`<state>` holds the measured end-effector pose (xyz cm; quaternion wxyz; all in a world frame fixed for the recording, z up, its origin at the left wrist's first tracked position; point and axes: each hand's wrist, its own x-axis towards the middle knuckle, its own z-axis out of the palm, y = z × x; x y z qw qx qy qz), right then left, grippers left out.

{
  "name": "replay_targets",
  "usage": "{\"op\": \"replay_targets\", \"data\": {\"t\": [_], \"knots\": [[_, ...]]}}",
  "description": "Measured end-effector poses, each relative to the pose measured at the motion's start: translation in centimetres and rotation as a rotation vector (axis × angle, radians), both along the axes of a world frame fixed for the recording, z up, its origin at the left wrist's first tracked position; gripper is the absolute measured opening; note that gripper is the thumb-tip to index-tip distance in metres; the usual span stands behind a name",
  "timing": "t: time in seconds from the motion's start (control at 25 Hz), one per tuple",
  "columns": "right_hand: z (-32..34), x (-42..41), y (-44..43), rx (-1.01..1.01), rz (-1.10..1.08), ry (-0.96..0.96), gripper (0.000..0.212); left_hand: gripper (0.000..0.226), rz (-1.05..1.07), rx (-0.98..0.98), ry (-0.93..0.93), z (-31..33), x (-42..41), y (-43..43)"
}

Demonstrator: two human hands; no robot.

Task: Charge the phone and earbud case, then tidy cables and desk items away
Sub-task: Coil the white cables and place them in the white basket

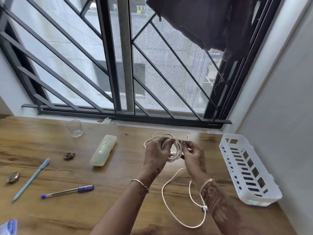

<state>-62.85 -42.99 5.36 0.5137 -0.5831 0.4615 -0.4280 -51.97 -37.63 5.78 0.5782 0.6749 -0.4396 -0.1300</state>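
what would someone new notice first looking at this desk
Most likely the two hands at centre, the left hand and right hand, holding a coil of white cable above the wooden desk, its loose end looping toward the near edge. Next, the empty white basket at the right wall, and two pens lying at the left.

We see a window grille [71, 53] of dark diagonal bars behind a mesh screen [162, 68], and a dark cloth [203, 19] hanging at its upper right. A white crumpled scrap [108, 120] lies on the sill. We note a grey wall [286, 102] on the right. At the lower left corner a blue-and-white packet [8, 227] shows, too blurred to identify.
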Motion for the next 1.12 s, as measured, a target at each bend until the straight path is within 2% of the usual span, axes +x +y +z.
{"op": "replay_targets", "data": {"t": [0.12,0.16,0.28,0.36,0.48,0.72,0.84,1.12], "knots": [[-1.1,0.0,0.4,0.023,0.149,0.105,0.049,0.015,0.015,0.012,0.03,-0.7,-0.1,-0.3],[-1.5,-0.1,0.4,-0.002,0.191,0.133,0.048,0.015,-0.002,0.014,0.053,-0.9,-0.2,-0.3],[-1.1,-0.6,0.8,-0.069,0.184,0.173,0.026,0.018,-0.058,-0.011,0.029,-1.5,-0.2,-0.6],[-0.3,-1.1,0.8,-0.033,0.149,0.119,0.016,0.02,-0.074,-0.016,0.044,-1.5,-0.5,-0.7],[0.6,-1.9,0.5,0.014,0.127,0.019,0.021,0.02,-0.033,-0.036,0.185,-1.0,-0.8,-1.1],[1.5,-4.1,0.5,0.238,0.204,-0.26,0.033,0.012,-0.102,-0.033,0.283,-0.2,-2.2,-1.6],[1.8,-5.1,0.9,0.145,0.14,-0.284,0.036,0.018,-0.089,0.016,0.267,-0.1,-3.4,-1.6],[2.3,-7.9,-0.2,-0.229,-0.093,-0.001,0.018,0.022,-0.191,0.019,0.428,1.1,-7.2,-3.0]]}}
